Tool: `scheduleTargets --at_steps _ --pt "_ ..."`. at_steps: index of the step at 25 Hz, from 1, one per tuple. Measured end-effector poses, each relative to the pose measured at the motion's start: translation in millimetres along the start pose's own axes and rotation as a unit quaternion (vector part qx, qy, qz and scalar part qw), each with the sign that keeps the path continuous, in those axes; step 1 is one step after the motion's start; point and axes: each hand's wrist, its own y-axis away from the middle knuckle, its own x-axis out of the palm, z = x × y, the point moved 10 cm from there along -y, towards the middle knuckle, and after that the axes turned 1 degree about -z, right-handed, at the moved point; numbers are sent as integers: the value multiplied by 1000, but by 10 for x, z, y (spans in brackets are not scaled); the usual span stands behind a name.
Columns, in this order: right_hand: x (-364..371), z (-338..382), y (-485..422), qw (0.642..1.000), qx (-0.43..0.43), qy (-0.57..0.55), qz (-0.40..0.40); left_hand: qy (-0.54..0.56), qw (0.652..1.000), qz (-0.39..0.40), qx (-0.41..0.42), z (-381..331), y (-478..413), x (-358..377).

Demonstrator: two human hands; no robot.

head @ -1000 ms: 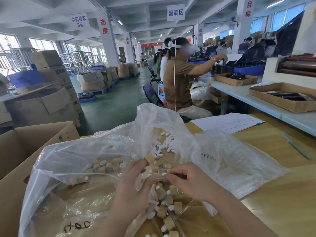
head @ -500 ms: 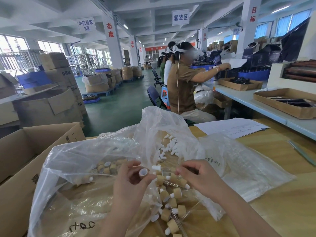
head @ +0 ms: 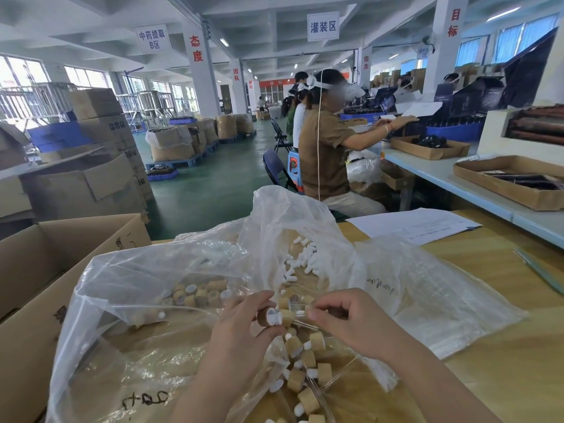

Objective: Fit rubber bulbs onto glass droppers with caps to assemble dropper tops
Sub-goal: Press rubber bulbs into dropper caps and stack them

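Observation:
My left hand (head: 241, 328) pinches a tan cap (head: 265, 316) with a white rubber bulb seated in it, its open end facing right. My right hand (head: 341, 319) pinches a clear glass dropper tube (head: 300, 314) whose tip points at that cap, close to it. Below both hands lies a heap of assembled dropper tops (head: 308, 370), tan caps with white bulbs. Loose white bulbs (head: 302, 261) sit in a pile farther back, and empty tan caps (head: 198, 293) lie to the left, all on clear plastic bags (head: 146, 300).
An open cardboard box (head: 39, 270) stands at my left. The wooden table (head: 503, 361) carries a paper sheet (head: 412, 224) at the back right and a thin green tool (head: 540, 270) at the right edge. A person in brown sits ahead at another bench.
The left hand turned its cap sideways toward the right hand. The right hand picked a glass tube out of the pile and brought its tip up to the cap.

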Motion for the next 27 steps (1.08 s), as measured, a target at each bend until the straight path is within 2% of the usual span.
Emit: scheduleTargets --at_steps 10,14,18,20,23,25,27 --pt "69 34 21 997 -24 77 4 -26 997 66 30 -62 43 179" --pt "184 137 35 989 -73 131 8 -36 997 60 37 -61 44 202" --pt "244 83 18 978 -85 191 26 -45 995 65 60 -128 68 244" --pt "314 59 21 967 -90 233 47 1 995 48 83 -201 72 222" --pt "162 31 -16 974 -71 215 11 80 992 -40 84 -244 52 21" --pt "52 75 -13 979 -80 186 -18 87 989 -94 78 -225 71 -109" --pt "29 134 0 981 -99 162 -31 75 989 -113 57 -175 80 -173"
